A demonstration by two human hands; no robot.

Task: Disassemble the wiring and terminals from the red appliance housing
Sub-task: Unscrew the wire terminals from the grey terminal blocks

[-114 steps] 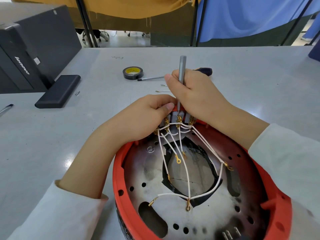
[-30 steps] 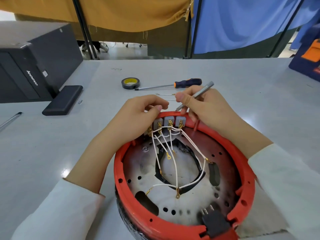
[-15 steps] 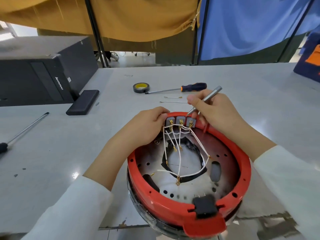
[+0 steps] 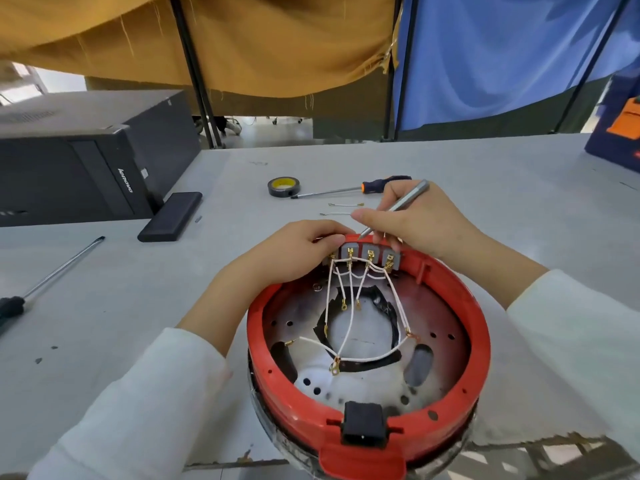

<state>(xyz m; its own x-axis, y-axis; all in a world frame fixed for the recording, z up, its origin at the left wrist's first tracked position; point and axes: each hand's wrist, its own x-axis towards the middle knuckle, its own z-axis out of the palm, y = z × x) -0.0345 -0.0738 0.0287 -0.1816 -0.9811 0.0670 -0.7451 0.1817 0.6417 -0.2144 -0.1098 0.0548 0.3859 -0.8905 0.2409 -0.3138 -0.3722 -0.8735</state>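
1. The red housing (image 4: 367, 424) sat on the table's (image 4: 485, 174) near edge.
2. The left hand (image 4: 294, 254) gripped its far rim; the right hand (image 4: 415, 220) pinched a thin metal tool (image 4: 398, 206).
3. The white wires (image 4: 349, 306) looked limp and fragile, best pulled by their brass terminals (image 4: 370, 256).

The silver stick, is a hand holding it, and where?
Yes. The right hand pinches the silver stick around its middle, like a pen, its tip by the red housing's rim.

Grey table (image 4: 485, 188): housing (image 4: 460, 393), tape (image 4: 283, 187), screwdrivers (image 4: 349, 190).
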